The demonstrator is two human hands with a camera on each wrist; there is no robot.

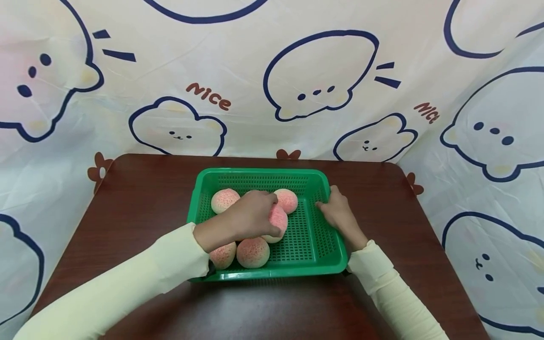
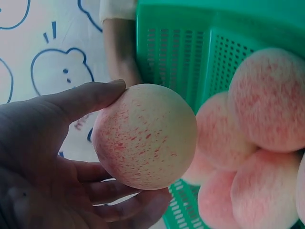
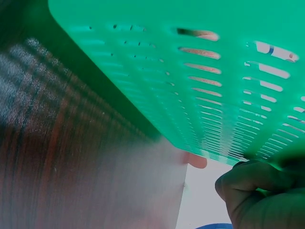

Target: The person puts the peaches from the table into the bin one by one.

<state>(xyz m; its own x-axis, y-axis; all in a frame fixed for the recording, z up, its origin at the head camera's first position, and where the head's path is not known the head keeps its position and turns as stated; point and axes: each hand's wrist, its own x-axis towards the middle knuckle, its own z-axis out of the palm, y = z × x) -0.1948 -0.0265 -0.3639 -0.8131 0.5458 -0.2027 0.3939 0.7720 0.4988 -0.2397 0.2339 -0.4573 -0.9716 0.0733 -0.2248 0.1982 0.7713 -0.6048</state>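
Note:
In the head view my left hand [image 1: 250, 215] reaches over a green plastic basket [image 1: 272, 273] and holds a pink-and-cream peach [image 1: 279, 222]. The left wrist view shows this peach [image 2: 145, 138] between thumb and fingers, above the other fruit. Several more peaches lie in the left part of the basket, among them one at the front [image 1: 253, 253] and one at the back [image 1: 286, 201]; my left hand and sleeve partly cover the group. At the basket's right side my right hand [image 1: 340, 215] grips the rim, thumb inside. The right wrist view has this hand [image 3: 262, 191] against the slotted wall.
The basket stands on a dark brown wooden table [image 1: 144, 203]. Behind and beside the table hangs a pale cloth [image 1: 246, 61] with cartoon bears. Within the basket, bare slotted floor [image 1: 297, 236] shows right of the peaches.

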